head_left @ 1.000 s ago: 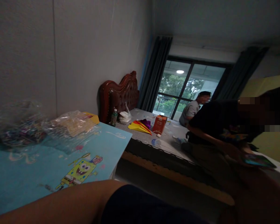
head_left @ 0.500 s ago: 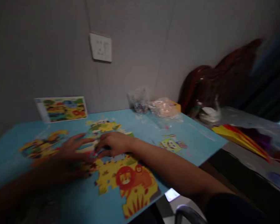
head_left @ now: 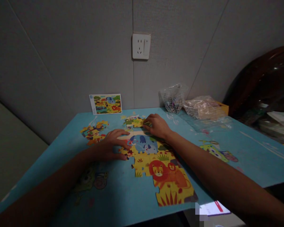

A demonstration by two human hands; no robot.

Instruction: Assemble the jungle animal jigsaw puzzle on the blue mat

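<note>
A partly joined jigsaw puzzle with lions and elephants lies on the blue table. At its left edge my left hand rests with fingers spread, the fingertips touching the pieces. My right hand is at the puzzle's far side, its fingers curled down at the right end of a small yellow-green puzzle section. The fingertips partly hide that end. Left of my left hand lies a loose group of joined puzzle pieces. A picture card of the animal scene leans against the wall.
Clear plastic bags with small items and a flat plastic-wrapped packet sit at the table's back right. A wall socket is above the table. Below the front edge is a lit phone screen. A dark headboard stands at right.
My view has swung left from the bed and people to the table. My right hand has shifted from the puzzle's middle to its far section; my left hand stays at the left edge.
</note>
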